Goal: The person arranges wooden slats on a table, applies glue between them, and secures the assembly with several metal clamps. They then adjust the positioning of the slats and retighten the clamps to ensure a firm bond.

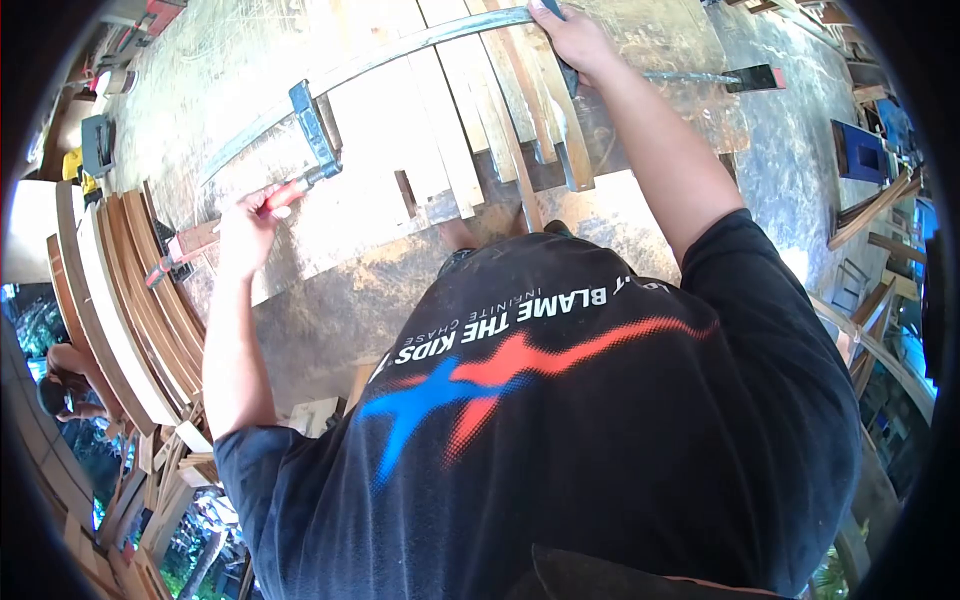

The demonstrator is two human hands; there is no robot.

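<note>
A long bar clamp with a steel bar (400, 48) lies across several light wooden strips (445, 120) on the workbench. My left hand (252, 222) is closed around the clamp's red handle (284, 196), just below its blue sliding jaw (315, 130). At the far end of the bar, my right hand (578, 42) grips the clamp's dark fixed jaw, partly hidden by the fingers. The strips run away from my body, side by side, with uneven near ends. A second clamp (755, 78) with a dark jaw sticks out past my right forearm.
The worn workbench (350, 235) extends around the strips. Stacked boards (135, 290) stand on the left, near another red-handled clamp (175, 255). A dark box (97, 145) sits at the far left. A person (75, 385) crouches at the left edge. More lumber (870, 215) is on the right.
</note>
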